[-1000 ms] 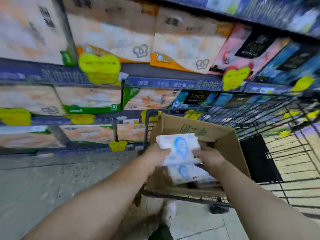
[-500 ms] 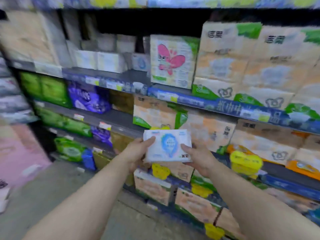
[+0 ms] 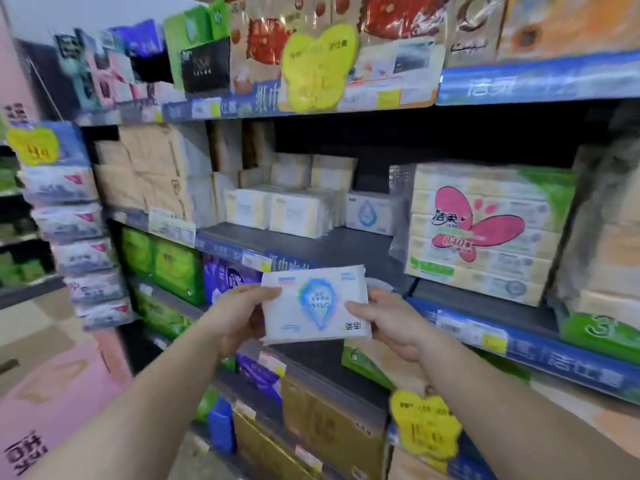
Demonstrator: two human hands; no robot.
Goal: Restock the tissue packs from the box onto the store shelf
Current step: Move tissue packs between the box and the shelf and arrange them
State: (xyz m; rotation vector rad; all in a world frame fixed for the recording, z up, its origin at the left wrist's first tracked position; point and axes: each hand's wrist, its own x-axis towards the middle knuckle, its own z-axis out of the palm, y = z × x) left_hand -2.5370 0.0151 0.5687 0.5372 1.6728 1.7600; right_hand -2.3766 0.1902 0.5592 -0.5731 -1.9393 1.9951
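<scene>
Both hands are up in front of the shelving, holding one white tissue pack [image 3: 314,304] flat between them. The left hand [image 3: 239,315] grips the pack's left edge, thumb lying across the top left corner and the other fingers tucked behind it. The right hand [image 3: 388,323] grips the right edge the same way, thumb on the front face and the rest of the fingers curled behind. The pack has a blue drop-shaped logo in the middle, and the print reads upside down from this angle.

The pack is in the air just in front of the shelf [image 3: 311,242], a bit below its dark grey board, not touching it. Further back on that shelf sits a matching pack [image 3: 369,213] with the same blue drop, standing upright. Left of it are two rows of pale yellow and white tissue packs [image 3: 277,211]. To the right, near the front edge, stands a big wrapped tissue bundle [image 3: 485,233] with a pink butterfly printed on it. There's bare board between the pale packs and the bundle.

A yellow butterfly-shaped price tag [image 3: 317,65] hangs off the shelf above, and another yellow tag [image 3: 424,424] hangs low on the right. The far left side is pretty blurry, just stacks of packs.
</scene>
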